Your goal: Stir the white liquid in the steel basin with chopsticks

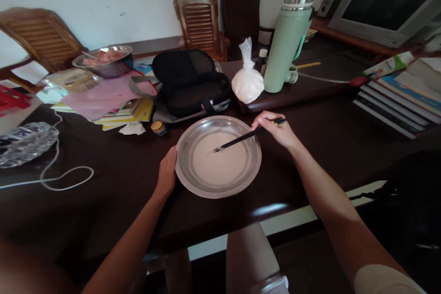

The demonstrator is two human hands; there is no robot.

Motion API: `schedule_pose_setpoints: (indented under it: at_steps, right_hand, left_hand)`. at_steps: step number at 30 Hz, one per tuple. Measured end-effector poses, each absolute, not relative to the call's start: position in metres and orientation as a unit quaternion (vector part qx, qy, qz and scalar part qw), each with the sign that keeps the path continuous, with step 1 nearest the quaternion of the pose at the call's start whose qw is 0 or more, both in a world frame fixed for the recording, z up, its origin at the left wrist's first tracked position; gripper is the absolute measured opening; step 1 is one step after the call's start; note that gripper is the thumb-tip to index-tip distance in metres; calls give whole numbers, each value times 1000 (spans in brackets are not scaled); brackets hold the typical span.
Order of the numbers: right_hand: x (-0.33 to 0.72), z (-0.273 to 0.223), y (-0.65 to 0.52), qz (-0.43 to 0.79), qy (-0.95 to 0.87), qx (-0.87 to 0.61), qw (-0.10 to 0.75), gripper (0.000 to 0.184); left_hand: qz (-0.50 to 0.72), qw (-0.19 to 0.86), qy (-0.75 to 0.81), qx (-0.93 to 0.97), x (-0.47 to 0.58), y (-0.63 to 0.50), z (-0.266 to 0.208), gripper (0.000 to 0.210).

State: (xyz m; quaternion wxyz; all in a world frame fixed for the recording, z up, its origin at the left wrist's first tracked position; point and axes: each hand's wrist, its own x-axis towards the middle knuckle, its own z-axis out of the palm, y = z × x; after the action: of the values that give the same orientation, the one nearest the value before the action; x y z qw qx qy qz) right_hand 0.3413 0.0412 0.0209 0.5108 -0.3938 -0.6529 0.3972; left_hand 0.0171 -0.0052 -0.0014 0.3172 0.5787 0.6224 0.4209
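A wide metal basin point(188, 179) rests on the dark table near its front edge. Pale, milky liquid point(220, 167) covers its bottom. My left hand point(167, 172) grips the basin's left side, its fingers partly hidden against the outer wall. Black chopsticks point(241, 138) are pinched in my right hand point(274, 127), above the basin's right rim. They slant down to the left, and their tips touch the liquid near the middle. Behind the basin stands a tied clear plastic bag of white powder point(248, 85).
A tall green thermos point(287, 48) stands beside the bag. An open black case point(193, 85) lies behind the basin. At left are books point(127, 112), a metal bowl of reddish food point(117, 66) and a white cable point(65, 177). Stacked books point(396, 101) and a television point(379, 4) are at right.
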Motion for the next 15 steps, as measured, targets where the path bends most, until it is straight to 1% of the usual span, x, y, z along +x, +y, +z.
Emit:
schedule_pose_setpoints:
  at_steps: [3, 6, 8, 12, 15]
  right_hand:
    - [344, 20, 42, 403, -623, -401, 538, 38]
    - [342, 19, 41, 446, -637, -379, 502, 37]
    - [342, 19, 41, 449, -651, -371, 487, 35]
    - [344, 19, 43, 413, -632, -387, 529, 33]
    - [343, 17, 43, 437, -629, -377, 521, 34]
  left_hand:
    - [416, 315, 625, 581, 16, -5, -2, 58]
    - [417, 313, 626, 580, 15, -5, -3, 57]
    - [421, 312, 623, 581, 15, -5, -4, 57]
    - [421, 319, 620, 580, 15, -5, -4, 55]
    - [424, 326, 619, 576, 16, -5, -3, 57]
